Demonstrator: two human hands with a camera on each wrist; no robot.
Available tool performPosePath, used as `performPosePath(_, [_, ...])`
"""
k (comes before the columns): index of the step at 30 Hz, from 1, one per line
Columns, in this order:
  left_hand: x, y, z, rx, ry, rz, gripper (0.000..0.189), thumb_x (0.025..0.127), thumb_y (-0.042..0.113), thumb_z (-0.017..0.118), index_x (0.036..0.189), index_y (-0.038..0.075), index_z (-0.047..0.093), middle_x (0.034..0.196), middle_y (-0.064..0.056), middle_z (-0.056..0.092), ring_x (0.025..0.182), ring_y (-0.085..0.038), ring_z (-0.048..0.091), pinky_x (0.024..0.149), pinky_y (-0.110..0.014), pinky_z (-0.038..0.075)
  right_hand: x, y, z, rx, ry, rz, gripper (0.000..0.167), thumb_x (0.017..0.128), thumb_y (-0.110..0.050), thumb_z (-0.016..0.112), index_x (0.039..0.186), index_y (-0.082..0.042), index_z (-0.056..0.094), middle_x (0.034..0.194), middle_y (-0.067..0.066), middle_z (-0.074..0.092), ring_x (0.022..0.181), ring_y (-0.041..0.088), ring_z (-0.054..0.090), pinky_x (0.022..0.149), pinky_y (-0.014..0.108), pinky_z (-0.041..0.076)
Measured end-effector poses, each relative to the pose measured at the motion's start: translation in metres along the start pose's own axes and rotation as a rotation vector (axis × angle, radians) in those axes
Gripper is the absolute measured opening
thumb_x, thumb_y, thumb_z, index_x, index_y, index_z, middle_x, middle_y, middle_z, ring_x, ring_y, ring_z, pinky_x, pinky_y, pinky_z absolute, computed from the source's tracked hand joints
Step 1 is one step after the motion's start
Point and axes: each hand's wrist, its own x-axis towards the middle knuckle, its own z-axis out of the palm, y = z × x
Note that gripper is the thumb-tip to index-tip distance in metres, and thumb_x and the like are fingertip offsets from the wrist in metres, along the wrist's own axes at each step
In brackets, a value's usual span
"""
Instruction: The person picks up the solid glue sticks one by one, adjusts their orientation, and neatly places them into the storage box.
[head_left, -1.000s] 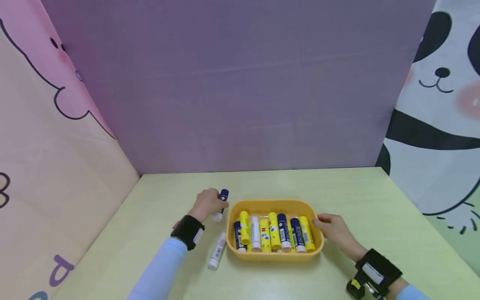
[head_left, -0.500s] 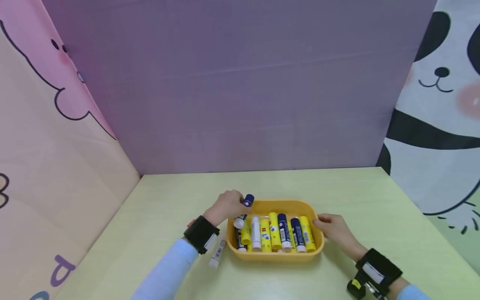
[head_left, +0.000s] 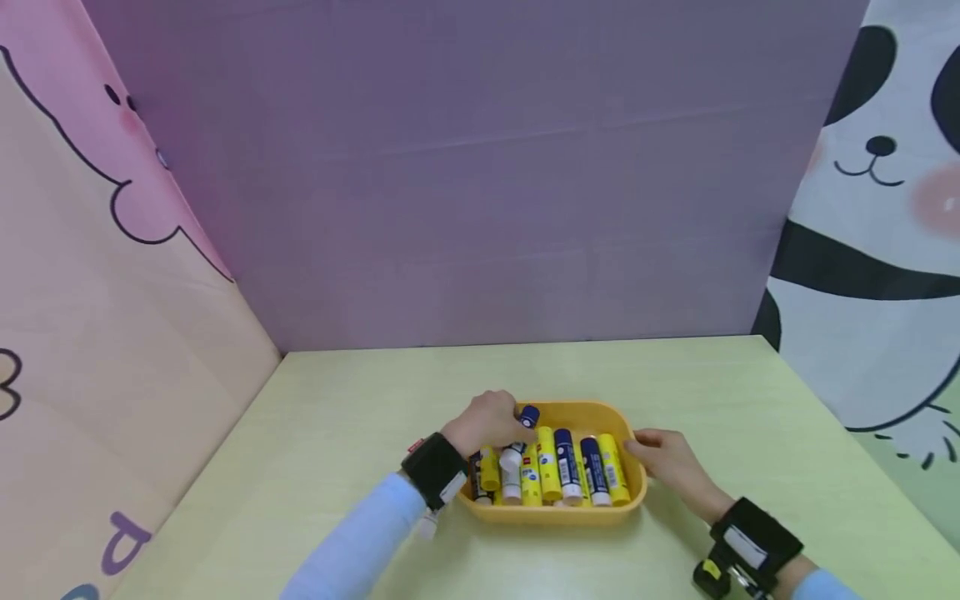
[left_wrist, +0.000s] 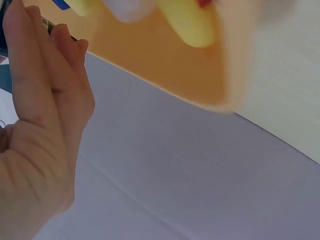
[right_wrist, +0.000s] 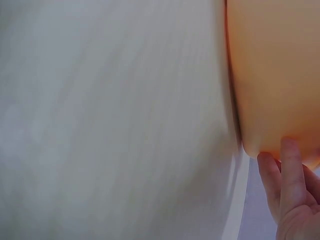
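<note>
My left hand (head_left: pixel 491 419) pinches a dark blue and white glue stick (head_left: pixel 529 416), tilted over the left half of a yellow plastic basket (head_left: pixel 551 516). Below it in the basket lie several glue sticks, some yellow (head_left: pixel 548 465), others dark blue with white ends (head_left: pixel 567 467). The basket's right end is held by my right hand (head_left: pixel 667 460), thumb at the rim. In the right wrist view its fingers (right_wrist: pixel 291 175) rest against the basket's outer wall (right_wrist: pixel 280 75). The left wrist view shows my left hand (left_wrist: pixel 47 120) beside the basket's inner wall (left_wrist: pixel 165 65); the held stick is mostly hidden there.
A white glue stick (head_left: pixel 429 524) lies on the pale green table (head_left: pixel 337 408) left of the basket, mostly hidden by my left wrist. A purple panel (head_left: pixel 480 208) stands behind the table, with printed cloths on both sides.
My left hand has carried the dark blue and white glue stick rightward from the table to over the basket. My right hand and the basket have stayed in place.
</note>
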Motion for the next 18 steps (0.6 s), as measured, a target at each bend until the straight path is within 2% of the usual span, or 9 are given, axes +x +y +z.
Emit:
performPosePath(3, [0.003,0.009,0.007,0.019,-0.014,0.025,0.035,0.078,0.034,0.071,0.096,0.007,0.060,0.075,-0.004,0.059,0.058,-0.017,0.058,0.054,-0.029,0.051,-0.001,0.000,0.000,0.004,0.000,-0.006,0.049,0.092,-0.028,0.052,0.123,0.010,0.048,0.116,0.027,0.057,0.092,0.021,0.061,0.076,0.034,0.054])
performPosePath(7, [0.008,0.021,0.016,0.053,-0.022,0.061,0.035,0.077,0.035,0.072,0.094,0.007,0.059,0.074,-0.004,0.058,0.059,-0.016,0.056,0.052,-0.026,0.048,-0.002,-0.001,0.001,0.004,-0.001,-0.010,0.047,0.093,-0.027,0.051,0.123,0.009,0.049,0.117,0.027,0.056,0.094,0.023,0.061,0.077,0.035,0.054])
performPosePath(12, [0.013,0.038,0.027,0.091,-0.044,0.074,0.036,0.078,0.037,0.071,0.096,0.008,0.059,0.076,-0.004,0.057,0.064,-0.017,0.055,0.054,-0.025,0.048,-0.002,0.001,0.001,0.016,0.004,-0.008,0.045,0.093,-0.025,0.051,0.122,0.009,0.049,0.116,0.026,0.057,0.095,0.024,0.061,0.077,0.035,0.054])
performPosePath(18, [0.018,0.050,0.037,0.101,-0.047,0.051,0.037,0.077,0.037,0.071,0.098,0.009,0.059,0.073,-0.004,0.056,0.061,-0.018,0.056,0.051,-0.024,0.046,-0.001,0.002,-0.001,0.021,0.009,-0.024,0.043,0.093,-0.024,0.051,0.122,0.008,0.050,0.115,0.025,0.058,0.093,0.022,0.061,0.076,0.034,0.054])
